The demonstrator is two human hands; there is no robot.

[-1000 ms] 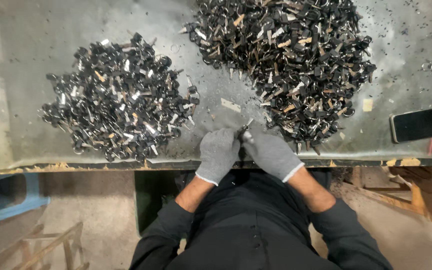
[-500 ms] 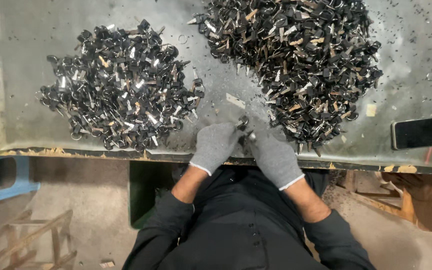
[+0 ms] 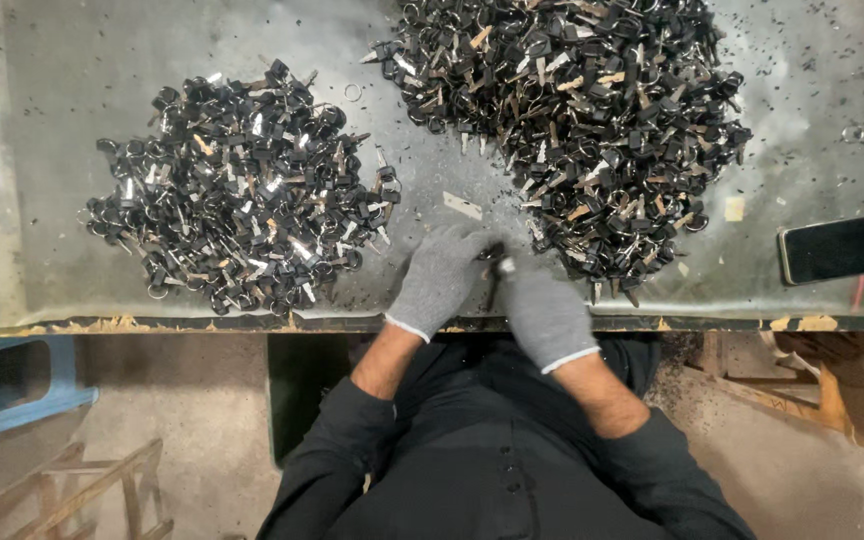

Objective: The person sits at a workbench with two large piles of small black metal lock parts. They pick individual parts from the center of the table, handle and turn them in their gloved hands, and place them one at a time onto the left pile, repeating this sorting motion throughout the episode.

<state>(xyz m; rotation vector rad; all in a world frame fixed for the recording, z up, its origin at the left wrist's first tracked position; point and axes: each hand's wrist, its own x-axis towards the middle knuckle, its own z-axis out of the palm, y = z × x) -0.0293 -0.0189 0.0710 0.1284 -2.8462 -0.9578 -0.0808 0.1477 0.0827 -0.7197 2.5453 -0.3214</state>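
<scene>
Small black-headed metal key (image 3: 493,272), pinched between the fingertips of both hands at the near table edge. Left hand in grey knit glove (image 3: 439,278), closed on the key; right hand in grey knit glove (image 3: 542,308), likewise closed on it. Left of grip: smaller heap of black-and-silver keys (image 3: 237,220). Beyond and right: larger heap of black keys (image 3: 582,120). Far right: flat black rectangular phone (image 3: 845,246). Underneath: scuffed grey metal tabletop (image 3: 82,90).

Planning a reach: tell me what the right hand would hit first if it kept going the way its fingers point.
The right hand points up-left; likely the small dark part at its fingertips, then the left hand. Depth is unclear.
</scene>
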